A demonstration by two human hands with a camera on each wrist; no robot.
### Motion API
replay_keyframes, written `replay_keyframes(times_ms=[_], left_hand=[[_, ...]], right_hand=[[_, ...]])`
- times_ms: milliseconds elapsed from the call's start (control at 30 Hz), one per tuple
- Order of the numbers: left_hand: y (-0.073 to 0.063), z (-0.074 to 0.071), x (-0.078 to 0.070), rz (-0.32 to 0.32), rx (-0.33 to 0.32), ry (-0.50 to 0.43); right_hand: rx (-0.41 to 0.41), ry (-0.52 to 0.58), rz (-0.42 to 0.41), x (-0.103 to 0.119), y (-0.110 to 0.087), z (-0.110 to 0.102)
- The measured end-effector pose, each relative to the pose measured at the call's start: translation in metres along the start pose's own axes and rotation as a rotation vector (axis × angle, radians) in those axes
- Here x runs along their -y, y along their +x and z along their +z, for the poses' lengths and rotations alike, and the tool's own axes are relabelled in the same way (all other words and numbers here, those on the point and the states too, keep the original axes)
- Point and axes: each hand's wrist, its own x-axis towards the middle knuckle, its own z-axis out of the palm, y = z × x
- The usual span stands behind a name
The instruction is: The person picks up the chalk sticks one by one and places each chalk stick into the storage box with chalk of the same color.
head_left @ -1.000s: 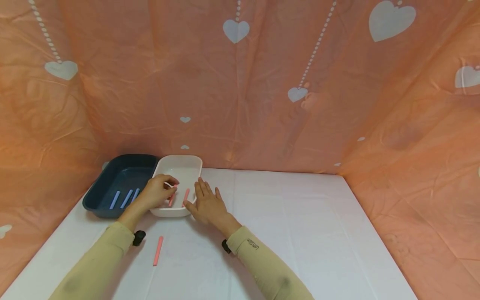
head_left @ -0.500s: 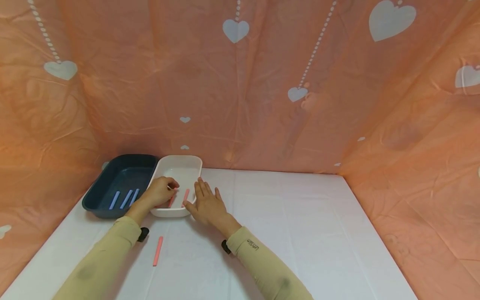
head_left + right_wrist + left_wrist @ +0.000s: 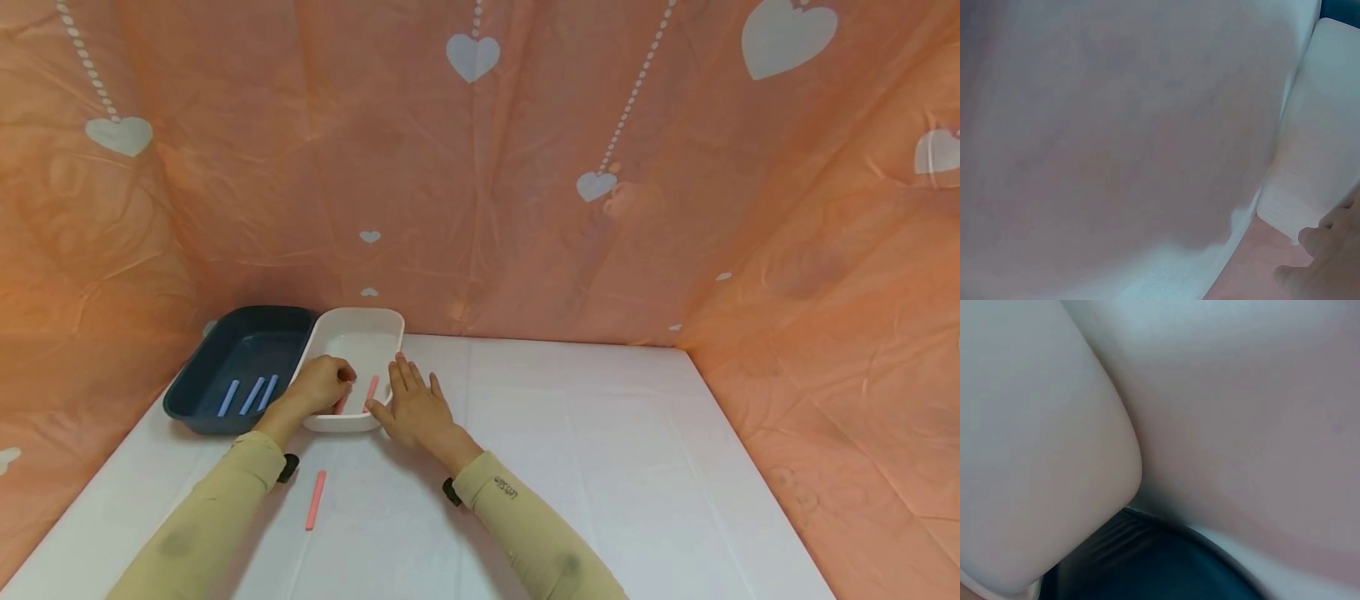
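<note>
In the head view my left hand (image 3: 318,388) reaches into the white tray (image 3: 343,425), fingers curled at the upper end of a slim pink stick (image 3: 341,404) that it pinches. The hand covers part of that stick. A second pink stick (image 3: 371,393) lies in the tray to its right. My right hand (image 3: 420,410) rests on the tray's right rim, fingers straight and spread, holding nothing. Nearer the front, a third pink stick (image 3: 316,500) lies on the white tabletop. In the right wrist view, the right hand's fingers (image 3: 1325,262) lie beside the white tray's wall (image 3: 1316,131).
A dark blue tray (image 3: 180,408) stands against the white tray's left side, with several blue sticks (image 3: 251,396) lying in a row inside. Orange cloth walls with heart prints (image 3: 472,167) enclose the back and sides of the white table (image 3: 600,467).
My left hand has moved slightly down and to the right, lowering the pink stick into the white tray. The right hand has stayed on the rim.
</note>
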Motion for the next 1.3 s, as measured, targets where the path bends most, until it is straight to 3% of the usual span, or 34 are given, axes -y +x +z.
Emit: replay_keyframes(times_ms=[367,800,1300], left_hand=[[-0.001,-0.002,-0.003,0.005,0.005,0.016],[-0.006,-0.002,-0.008,0.053,-0.046,-0.038],[-0.035,-0.012,-0.03,0.135,-0.168,-0.161]], right_hand=[[0.012,0.007,0.005,0.0,0.001,-0.001],[0.014,-0.013,0.023,-0.001,0.003,0.003],[0.011,-0.013,0.015,0.0,0.002,0.002]])
